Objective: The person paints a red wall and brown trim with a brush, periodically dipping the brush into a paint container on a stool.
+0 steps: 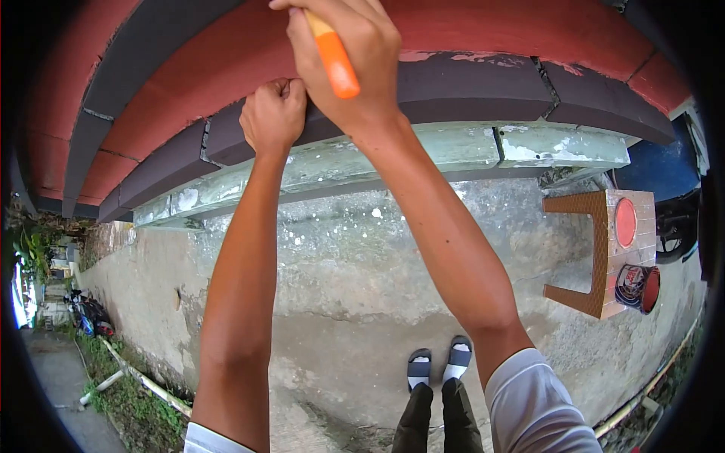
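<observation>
My right hand (355, 60) is wrapped around the handle of a paintbrush (336, 64), pale wood with an orange end pointing down toward me. Its bristle end is hidden beyond the hand and the top edge of the view. Beside it, my left hand (273, 117) is curled into a fist near the dark grey ledge (468, 87), with nothing visible in it. Red painted wall (219, 64) lies behind both hands. Along the ledge's upper edge, to the right of my right hand, are ragged red and pink paint patches.
A pale green, flaking beam (559, 146) runs below the ledge. At right stands a brown stool (596, 257) bearing a round red-topped item (625, 223) and a paint can (638, 288). My sandalled feet (438, 362) are on spattered concrete. A motorbike (91, 313) is at far left.
</observation>
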Demonstrator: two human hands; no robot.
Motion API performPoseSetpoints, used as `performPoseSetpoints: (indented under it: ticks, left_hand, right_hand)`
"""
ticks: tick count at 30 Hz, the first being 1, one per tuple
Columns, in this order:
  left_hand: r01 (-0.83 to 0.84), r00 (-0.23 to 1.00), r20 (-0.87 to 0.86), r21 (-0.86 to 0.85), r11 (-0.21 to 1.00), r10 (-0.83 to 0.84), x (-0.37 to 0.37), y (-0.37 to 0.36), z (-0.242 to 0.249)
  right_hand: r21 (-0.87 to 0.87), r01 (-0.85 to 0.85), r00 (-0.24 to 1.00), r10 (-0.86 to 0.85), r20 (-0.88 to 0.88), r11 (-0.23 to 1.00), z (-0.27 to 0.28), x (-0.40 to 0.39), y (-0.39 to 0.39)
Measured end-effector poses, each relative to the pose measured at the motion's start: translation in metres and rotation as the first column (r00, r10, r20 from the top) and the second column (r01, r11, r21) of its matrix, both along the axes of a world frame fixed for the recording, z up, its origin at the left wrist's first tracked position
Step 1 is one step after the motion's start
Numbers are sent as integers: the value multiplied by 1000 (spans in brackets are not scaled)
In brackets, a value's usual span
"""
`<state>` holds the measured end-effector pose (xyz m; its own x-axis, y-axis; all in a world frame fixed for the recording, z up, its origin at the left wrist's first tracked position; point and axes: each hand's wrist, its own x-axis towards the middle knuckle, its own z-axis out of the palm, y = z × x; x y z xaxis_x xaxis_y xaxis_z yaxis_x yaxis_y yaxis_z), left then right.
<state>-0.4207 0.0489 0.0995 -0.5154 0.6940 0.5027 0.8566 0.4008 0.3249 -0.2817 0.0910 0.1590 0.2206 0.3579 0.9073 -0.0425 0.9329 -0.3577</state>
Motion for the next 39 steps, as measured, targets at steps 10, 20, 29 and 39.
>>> performPoseSetpoints:
  ticks: [10,20,29,39]
  left_hand:
    - [4,1000,-27,-27,1000,-5,1,2,-3]
    - [52,993,-106,6,999,-51,-12,4,-15]
    - [1,991,-136,-45,999,-8,-7,5,-13]
    - [52,988,-143,9,999,-50,-53,5,-40]
  right_hand:
    - [-94,427,901,-432,-45,899,-11,98,37]
    - [-30,98,992,-95,88,995,-16,77,36]
    - [-136,594,805,-587,90,793,-23,297,95]
    - [-35,162,962,-150,230,986,-20,299,112]
